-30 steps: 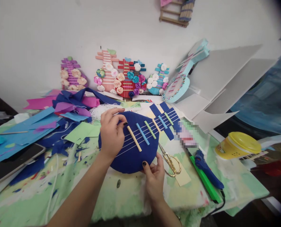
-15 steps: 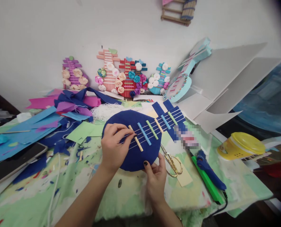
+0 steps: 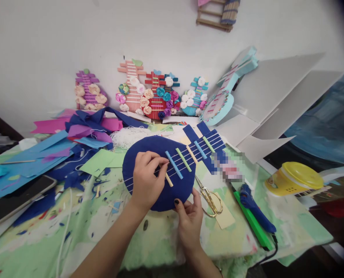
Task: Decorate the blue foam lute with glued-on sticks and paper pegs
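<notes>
A dark blue handmade lute (image 3: 149,148) lies tilted on the table, its body toward me and its neck pointing up and right. White strings run along it. Coloured crosswise strips sit over the strings, among them a blue strip (image 3: 174,165) and a green strip (image 3: 184,159). My left hand (image 3: 149,181) is over the body, thumb and fingertips pinched at a cream strip (image 3: 169,180) whose upper part they hide. My right hand (image 3: 189,220) grips the body's lower edge, thumb on top and fingers partly beneath. Gold-handled scissors (image 3: 211,202) lie beside it.
A green glue gun (image 3: 254,218) with a blue-wrapped handle and a yellow-lidded tub (image 3: 295,179) are at right. Left are paper pieces (image 3: 53,152), a phone (image 3: 21,202) and a white cord (image 3: 64,231). Tangled string (image 3: 128,136) and several decorated lutes (image 3: 154,94) are behind.
My left hand has shifted slightly right along the lute and now covers the cream strip's upper part. My right hand keeps its grip on the edge.
</notes>
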